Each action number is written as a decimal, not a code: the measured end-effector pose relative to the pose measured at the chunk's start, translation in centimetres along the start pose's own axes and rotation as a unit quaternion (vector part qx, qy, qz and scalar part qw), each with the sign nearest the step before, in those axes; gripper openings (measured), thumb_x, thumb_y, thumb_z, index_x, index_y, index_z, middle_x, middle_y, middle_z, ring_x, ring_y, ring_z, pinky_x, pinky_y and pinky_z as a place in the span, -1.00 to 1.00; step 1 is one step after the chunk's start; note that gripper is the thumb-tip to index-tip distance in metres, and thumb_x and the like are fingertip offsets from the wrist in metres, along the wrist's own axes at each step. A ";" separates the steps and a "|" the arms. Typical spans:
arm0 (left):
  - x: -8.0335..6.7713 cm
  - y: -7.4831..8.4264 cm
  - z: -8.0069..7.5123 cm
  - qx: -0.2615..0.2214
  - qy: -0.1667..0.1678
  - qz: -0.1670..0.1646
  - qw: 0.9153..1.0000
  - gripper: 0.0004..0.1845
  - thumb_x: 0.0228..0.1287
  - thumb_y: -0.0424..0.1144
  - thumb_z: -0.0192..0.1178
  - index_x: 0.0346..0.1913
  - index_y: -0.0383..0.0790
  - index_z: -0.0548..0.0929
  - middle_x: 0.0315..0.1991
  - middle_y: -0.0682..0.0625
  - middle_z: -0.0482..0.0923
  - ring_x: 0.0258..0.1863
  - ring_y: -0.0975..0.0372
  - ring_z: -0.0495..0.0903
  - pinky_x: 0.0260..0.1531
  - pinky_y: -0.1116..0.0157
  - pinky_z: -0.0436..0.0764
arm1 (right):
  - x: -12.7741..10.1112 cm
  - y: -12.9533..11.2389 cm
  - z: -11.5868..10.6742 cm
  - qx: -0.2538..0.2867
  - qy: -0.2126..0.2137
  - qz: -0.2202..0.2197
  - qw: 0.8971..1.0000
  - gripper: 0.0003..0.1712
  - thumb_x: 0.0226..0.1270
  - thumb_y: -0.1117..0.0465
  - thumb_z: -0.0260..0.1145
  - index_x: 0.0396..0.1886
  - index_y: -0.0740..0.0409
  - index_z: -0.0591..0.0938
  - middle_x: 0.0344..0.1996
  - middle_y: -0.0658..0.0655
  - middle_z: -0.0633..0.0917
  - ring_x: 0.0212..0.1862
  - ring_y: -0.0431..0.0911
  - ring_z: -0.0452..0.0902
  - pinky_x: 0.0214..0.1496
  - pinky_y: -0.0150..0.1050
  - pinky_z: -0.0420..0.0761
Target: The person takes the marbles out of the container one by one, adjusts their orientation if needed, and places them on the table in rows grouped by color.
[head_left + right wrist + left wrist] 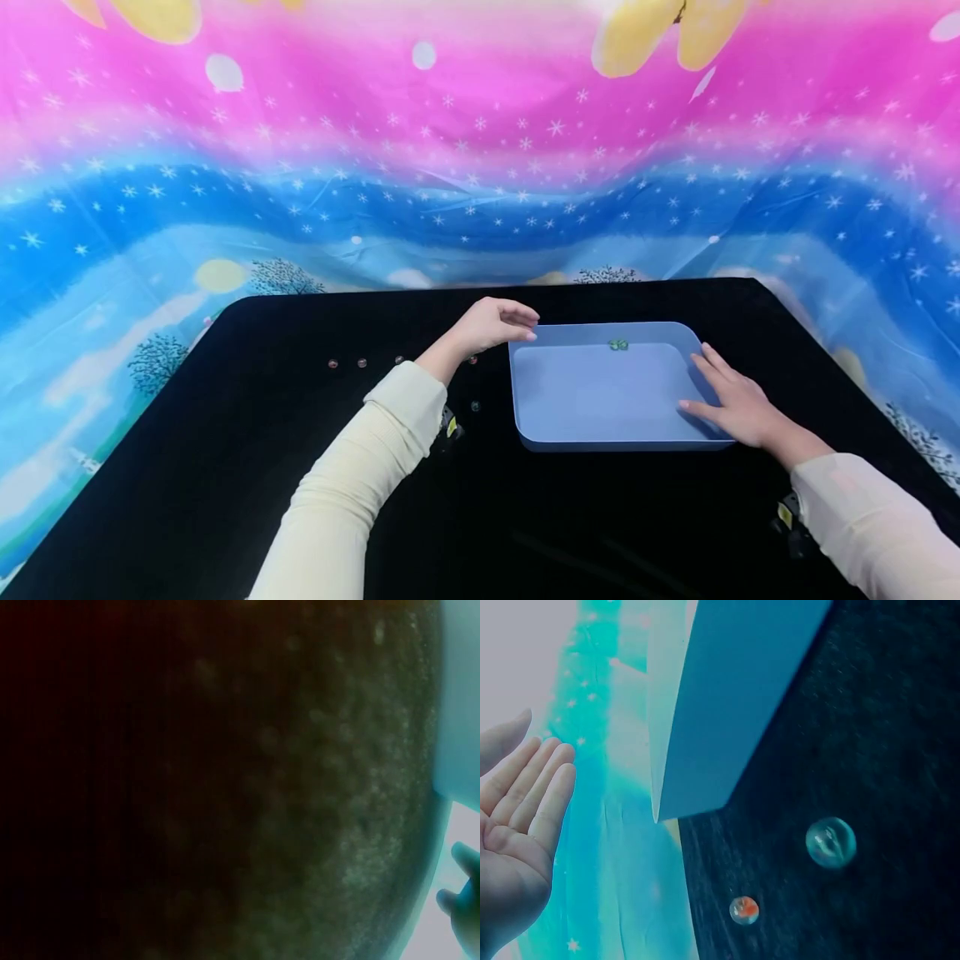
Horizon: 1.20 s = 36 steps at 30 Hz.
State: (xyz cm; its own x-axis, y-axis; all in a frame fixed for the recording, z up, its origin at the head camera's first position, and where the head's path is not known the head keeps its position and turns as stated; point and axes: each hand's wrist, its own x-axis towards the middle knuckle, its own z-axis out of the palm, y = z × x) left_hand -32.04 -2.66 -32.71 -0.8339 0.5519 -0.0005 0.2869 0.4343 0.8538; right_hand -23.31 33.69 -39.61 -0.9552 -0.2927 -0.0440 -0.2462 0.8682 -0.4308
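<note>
- Black table under blue plastic tray
- Right hand flat on tray's 3 o'clock rim, fingers straight, grasping nothing
- Left hand hovering at tray's 10 o'clock corner, fingers loosely curled, empty
- Green marble inside tray at 12 o'clock
- Loose marbles beside tray: likely to roll away if nudged

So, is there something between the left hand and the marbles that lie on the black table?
Nothing visible. The left hand hovers open by the blue tray's far left corner, and the nearest marble lies on bare black cloth beside the wrist.
</note>
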 end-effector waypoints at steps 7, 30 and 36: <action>1.4 0.8 0.3 -0.025 -0.003 -0.008 1.000 -0.68 0.04 -0.25 0.23 -0.08 -0.16 0.56 -0.17 0.02 0.56 -0.19 0.31 0.50 -0.18 0.37 0.46 | 0.1 -0.1 -0.2 0.000 -0.001 0.004 1.000 -0.05 0.19 -0.14 0.06 0.29 0.38 -0.12 0.28 0.32 -0.31 0.24 0.30 -0.32 -0.01 0.34 -0.12; 5.1 3.2 2.6 0.000 -0.012 0.007 1.000 -0.76 -0.01 -0.18 0.26 -0.21 -0.08 0.64 -0.29 0.18 0.56 -0.29 0.38 0.50 -0.31 0.43 0.47 | 0.0 0.1 0.0 0.008 -0.006 0.002 1.000 -0.07 0.20 -0.12 0.07 0.29 0.38 -0.11 0.28 0.33 -0.30 0.23 0.32 -0.30 0.01 0.33 -0.12; 5.9 3.7 3.6 0.006 0.001 0.023 1.000 -0.77 0.00 -0.19 0.26 -0.22 -0.10 0.63 -0.28 0.18 0.56 -0.28 0.38 0.50 -0.33 0.45 0.47 | 0.1 0.0 0.1 0.005 -0.001 0.001 1.000 -0.07 0.20 -0.12 0.07 0.29 0.37 -0.11 0.28 0.31 -0.31 0.23 0.31 -0.31 0.01 0.33 -0.13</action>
State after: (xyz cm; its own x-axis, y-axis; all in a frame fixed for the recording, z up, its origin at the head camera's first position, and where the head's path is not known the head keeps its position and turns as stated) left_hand -34.22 4.83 -31.44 -0.8204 0.5705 0.0388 0.3306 0.4177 0.8463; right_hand -23.34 33.61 -39.68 -0.9554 -0.2916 -0.0475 -0.2422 0.8649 -0.4396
